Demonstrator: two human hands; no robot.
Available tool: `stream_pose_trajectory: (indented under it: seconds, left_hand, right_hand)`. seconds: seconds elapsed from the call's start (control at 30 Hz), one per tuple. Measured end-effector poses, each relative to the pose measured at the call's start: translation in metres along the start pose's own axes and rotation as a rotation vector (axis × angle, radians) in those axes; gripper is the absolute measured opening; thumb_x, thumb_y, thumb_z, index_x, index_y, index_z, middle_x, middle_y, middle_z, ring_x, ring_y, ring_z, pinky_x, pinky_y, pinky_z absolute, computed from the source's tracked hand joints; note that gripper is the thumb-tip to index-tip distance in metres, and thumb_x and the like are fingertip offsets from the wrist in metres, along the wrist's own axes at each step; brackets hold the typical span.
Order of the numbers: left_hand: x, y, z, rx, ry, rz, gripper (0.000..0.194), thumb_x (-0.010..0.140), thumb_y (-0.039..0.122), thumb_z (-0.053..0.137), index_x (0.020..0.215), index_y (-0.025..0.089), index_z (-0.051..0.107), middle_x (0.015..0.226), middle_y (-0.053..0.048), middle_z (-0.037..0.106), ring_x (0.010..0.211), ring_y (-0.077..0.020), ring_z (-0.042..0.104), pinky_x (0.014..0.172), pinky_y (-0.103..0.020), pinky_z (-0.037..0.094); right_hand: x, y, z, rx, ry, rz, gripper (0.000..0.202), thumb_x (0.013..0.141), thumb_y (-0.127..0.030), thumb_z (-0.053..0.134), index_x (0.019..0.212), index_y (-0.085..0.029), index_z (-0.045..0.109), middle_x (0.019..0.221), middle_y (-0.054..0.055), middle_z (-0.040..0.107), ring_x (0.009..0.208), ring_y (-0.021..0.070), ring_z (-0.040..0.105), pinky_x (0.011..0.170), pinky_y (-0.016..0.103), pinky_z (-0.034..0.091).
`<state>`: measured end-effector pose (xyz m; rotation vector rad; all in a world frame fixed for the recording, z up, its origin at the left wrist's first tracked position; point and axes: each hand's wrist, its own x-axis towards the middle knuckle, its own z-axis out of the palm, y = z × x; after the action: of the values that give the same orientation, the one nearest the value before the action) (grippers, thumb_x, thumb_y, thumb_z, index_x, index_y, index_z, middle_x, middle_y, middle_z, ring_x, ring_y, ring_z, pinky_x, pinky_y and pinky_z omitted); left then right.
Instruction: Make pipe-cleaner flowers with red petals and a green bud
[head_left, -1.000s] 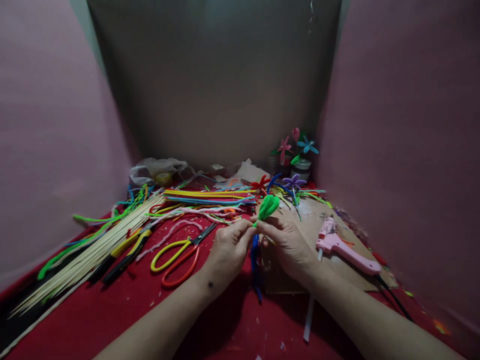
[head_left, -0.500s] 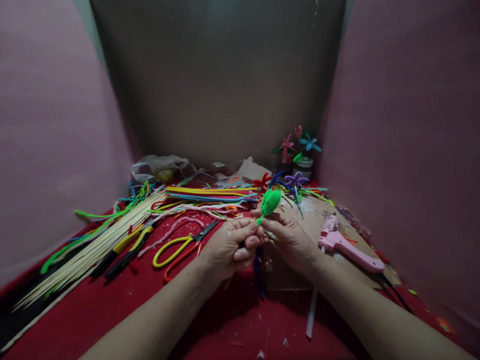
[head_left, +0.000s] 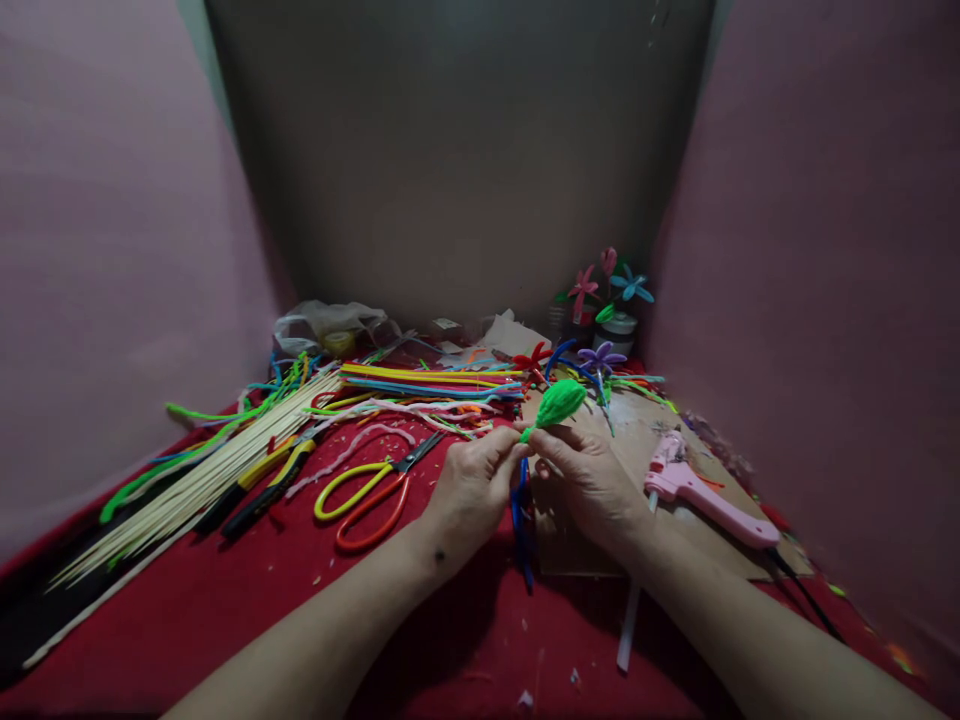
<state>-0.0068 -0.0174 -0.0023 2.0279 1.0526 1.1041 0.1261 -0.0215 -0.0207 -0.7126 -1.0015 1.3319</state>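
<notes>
A green fuzzy bud-shaped piece (head_left: 561,402) tilts up to the right between my hands. Its narrow lower end is pinched by the fingers of my left hand (head_left: 480,485). Beside it, the thumb and fingers of my right hand (head_left: 592,480) close on the base of the same piece. Both hands meet over the left edge of a cardboard sheet (head_left: 574,555). Blue pipe cleaners (head_left: 523,530) show just below the fingers. The fingertips partly hide the stem end.
Scissors (head_left: 371,490), pliers (head_left: 270,485) and thin sticks (head_left: 202,485) lie left. Coloured pipe cleaners (head_left: 431,380) lie behind. A pink glue gun (head_left: 705,490) rests right, with finished flowers (head_left: 600,357) and a jar (head_left: 615,335) at the back right.
The green piece has tipped further to the right. My left hand has turned, its fingers now gathered at the narrow end. The view has shifted slightly.
</notes>
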Motion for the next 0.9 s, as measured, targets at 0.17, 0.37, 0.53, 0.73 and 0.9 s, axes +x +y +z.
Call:
stream_pose_trajectory:
  seconds: [0.17,0.37,0.53,0.73,0.9]
  left_hand:
    - [0.004,0.007,-0.003,-0.571,-0.164,-0.355,0.021,0.081,0.032,0.052,0.069,0.015,0.054,0.046,0.007,0.041,0.031,-0.0030,0.030,0.032,-0.016,0.021]
    - [0.005,-0.001,-0.008,-1.024,-0.464,-0.480,0.020,0.081,0.036,0.054,0.080,0.016,0.054,0.052,0.010,0.038,0.029,-0.0001,0.015,0.028,-0.013,0.018]
    - [0.003,-0.005,-0.001,-0.253,-0.126,-0.091,0.018,0.082,0.033,0.052,0.076,0.017,0.057,0.062,0.001,0.053,0.050,-0.0088,0.047,0.048,-0.020,0.037]
    - [0.000,-0.010,0.003,0.104,0.017,0.113,0.019,0.085,0.023,0.044,0.077,0.018,0.060,0.067,-0.002,0.058,0.059,-0.0114,0.050,0.061,-0.023,0.038]
    - [0.006,0.002,-0.002,-0.361,-0.084,-0.202,0.022,0.082,0.028,0.050,0.064,0.016,0.053,0.047,0.006,0.040,0.038,-0.0050,0.034,0.039,-0.017,0.026]
  right_hand:
    - [0.000,-0.003,-0.002,0.026,-0.106,0.010,0.017,0.074,-0.024,0.066,0.090,-0.022,0.072,0.073,-0.001,0.066,0.060,0.0102,0.052,0.061,0.024,0.042]
    - [-0.002,-0.005,0.001,0.073,-0.110,0.057,0.017,0.072,-0.029,0.068,0.087,-0.022,0.071,0.071,0.000,0.066,0.063,0.0136,0.057,0.063,0.027,0.045]
    - [-0.001,-0.001,0.001,0.039,-0.004,0.005,0.012,0.071,-0.030,0.069,0.079,-0.021,0.071,0.067,-0.001,0.065,0.059,0.0109,0.054,0.056,0.024,0.042]
    - [-0.001,0.000,0.000,-0.075,0.034,0.004,0.014,0.072,-0.031,0.069,0.083,-0.023,0.073,0.073,-0.002,0.065,0.062,0.0099,0.051,0.061,0.023,0.041]
    - [0.000,-0.003,-0.001,-0.084,-0.087,-0.016,0.019,0.076,-0.031,0.065,0.092,-0.022,0.071,0.083,0.001,0.069,0.071,0.0147,0.057,0.068,0.028,0.042]
